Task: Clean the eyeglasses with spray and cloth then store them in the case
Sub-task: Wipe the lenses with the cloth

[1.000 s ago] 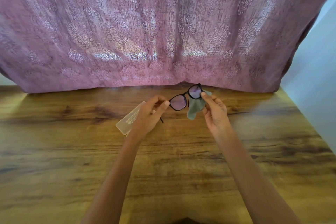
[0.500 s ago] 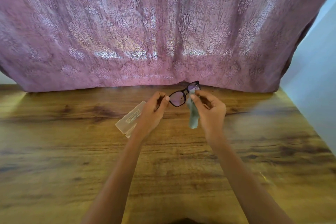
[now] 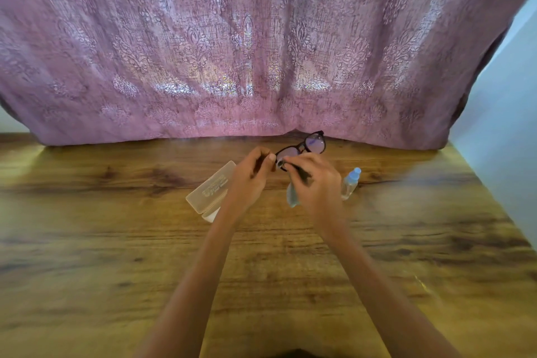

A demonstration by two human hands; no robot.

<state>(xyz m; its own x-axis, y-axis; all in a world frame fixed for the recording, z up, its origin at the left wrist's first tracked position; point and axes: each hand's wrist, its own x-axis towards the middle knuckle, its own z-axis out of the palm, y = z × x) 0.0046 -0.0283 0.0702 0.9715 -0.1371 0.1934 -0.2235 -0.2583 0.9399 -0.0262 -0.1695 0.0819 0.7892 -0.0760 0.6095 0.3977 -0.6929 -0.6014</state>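
Observation:
Black-framed eyeglasses (image 3: 308, 146) are held up above the wooden table (image 3: 116, 256). My left hand (image 3: 251, 176) pinches the frame's left end. My right hand (image 3: 316, 180) presses a grey-blue cloth (image 3: 292, 196) against the left lens, and the cloth's tail hangs below my fingers. The right lens sticks out uncovered above my right hand. A translucent glasses case (image 3: 210, 190) lies on the table behind my left wrist, partly hidden by it. A small clear spray bottle with a blue cap (image 3: 350, 182) lies on the table just right of my right hand.
A pink patterned curtain (image 3: 261, 52) hangs along the table's far edge. A pale wall (image 3: 505, 125) borders the table on the right.
My right hand has slid left with the cloth, from the right lens onto the left lens. The spray bottle has come into view to the right of that hand.

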